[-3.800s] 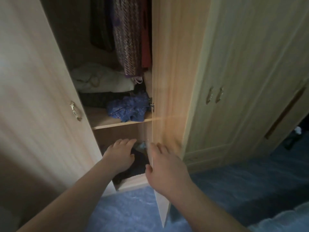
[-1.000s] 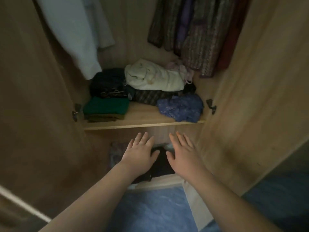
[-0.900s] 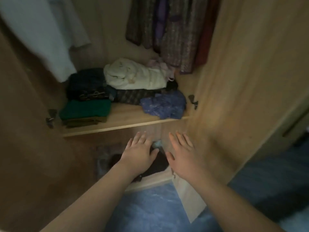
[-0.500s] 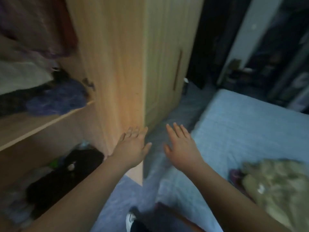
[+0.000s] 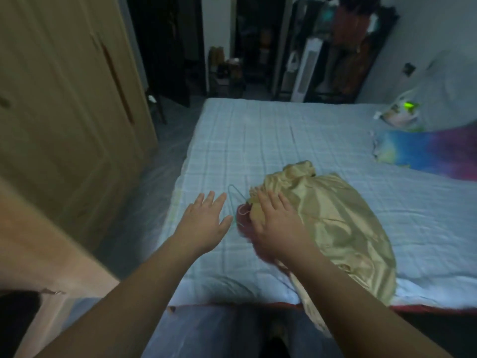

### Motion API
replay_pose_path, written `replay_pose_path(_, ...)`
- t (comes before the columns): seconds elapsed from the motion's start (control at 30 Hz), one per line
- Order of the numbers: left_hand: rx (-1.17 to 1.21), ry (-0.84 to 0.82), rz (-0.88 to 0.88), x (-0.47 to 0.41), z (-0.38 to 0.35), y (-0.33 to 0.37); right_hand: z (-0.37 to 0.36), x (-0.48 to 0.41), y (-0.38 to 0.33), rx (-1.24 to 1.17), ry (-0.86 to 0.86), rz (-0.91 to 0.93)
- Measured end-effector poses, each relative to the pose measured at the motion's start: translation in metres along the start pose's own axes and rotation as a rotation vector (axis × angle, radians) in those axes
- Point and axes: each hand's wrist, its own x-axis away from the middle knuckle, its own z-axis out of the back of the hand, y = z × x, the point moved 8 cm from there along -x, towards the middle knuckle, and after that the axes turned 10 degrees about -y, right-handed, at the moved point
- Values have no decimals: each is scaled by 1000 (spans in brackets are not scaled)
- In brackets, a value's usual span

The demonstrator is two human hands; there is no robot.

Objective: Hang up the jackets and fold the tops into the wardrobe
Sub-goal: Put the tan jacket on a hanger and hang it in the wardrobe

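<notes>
A shiny beige jacket lies crumpled on the bed, its lower edge hanging over the near side. A thin light-blue wire hanger lies on the sheet just left of it, beside a bit of pink fabric. My right hand is over the jacket's left edge, fingers spread, holding nothing. My left hand hovers open above the sheet, just left of the hanger. The wooden wardrobe stands at the left with its open door's edge near my left arm.
A tie-dye cloth and a white plastic bag lie at the bed's far right. Blue floor runs between bed and wardrobe. A white tower fan and dark shelves stand beyond the bed.
The view has swung right, from the wardrobe's inside to the bed. Both open hands left the lower compartment and now reach over the hanger and the beige jacket.
</notes>
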Motion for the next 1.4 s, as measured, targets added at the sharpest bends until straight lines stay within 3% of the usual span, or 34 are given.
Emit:
replay_pose_path(0.2,17,-79,-4,-95,-45,68,-8,-42,122,-47,-10,-39)
replay_pose_path(0.53,162,-172,110,-208,-124,115,-94,-145,239,-40,-301,57)
replay_pose_path(0.7,170,-307,194,-234,-197,86,-168,-166,247,-69,-438,90)
replay_pose_path(0.9,229,-381,188,-268,-277,58,-274,-193,251,-238,-471,-59)
replay_pose_path(1.0,257,-406,216,-278,-311,42,-329,-203,255,-166,-532,-202)
replay_pose_path(1.1,300,-435,260,-278,-341,31,-369,-209,255,-42,-560,-208)
replay_pose_path(1.2,322,-478,271,-275,-362,23,-387,-213,259,6,-539,-229)
replay_pose_path(1.4,338,-494,256,-269,-363,18,-377,-202,270,-323,-635,-253)
